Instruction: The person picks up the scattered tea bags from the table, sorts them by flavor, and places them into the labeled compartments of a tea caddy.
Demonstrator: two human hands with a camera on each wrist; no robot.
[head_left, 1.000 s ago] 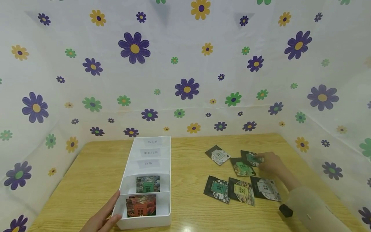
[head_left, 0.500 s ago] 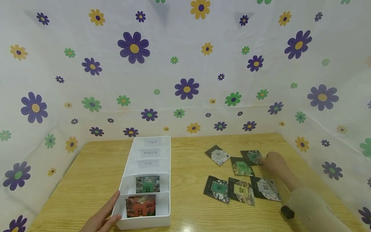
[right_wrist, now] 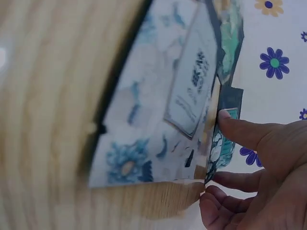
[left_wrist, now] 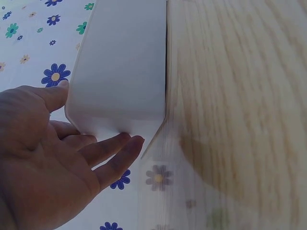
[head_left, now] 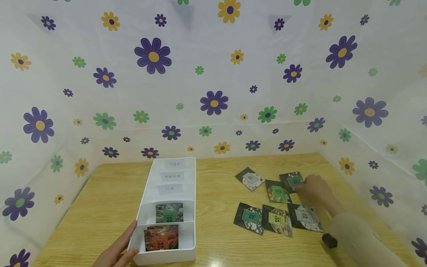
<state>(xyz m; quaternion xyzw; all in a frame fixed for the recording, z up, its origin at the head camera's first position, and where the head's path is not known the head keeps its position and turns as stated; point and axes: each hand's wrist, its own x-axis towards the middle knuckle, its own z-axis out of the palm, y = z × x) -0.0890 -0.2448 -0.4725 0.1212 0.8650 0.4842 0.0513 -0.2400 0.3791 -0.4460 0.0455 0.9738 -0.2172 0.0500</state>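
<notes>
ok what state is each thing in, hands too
white divided tray: upright, nearest two compartments occupied
red tea packets: propped in nearest compartment
green-labelled tea packet: propped in second compartment
back-right tea packet: pinched by right hand
five other tea packets: lying on table
left hand: touching tray corner

The near edge of the table (head_left: 217, 222) falls outside the head view, which also cuts off the left hand (head_left: 117, 247) and right sleeve (head_left: 361, 237). Toward the table's right edge, the right hand (head_left: 315, 191) hides one corner of a green-labelled packet (head_left: 289, 180). Lettering on labels (head_left: 172, 176) in the white box (head_left: 163, 256) is too small to read, and its front red packet (head_left: 162, 239) mostly covers another.
</notes>
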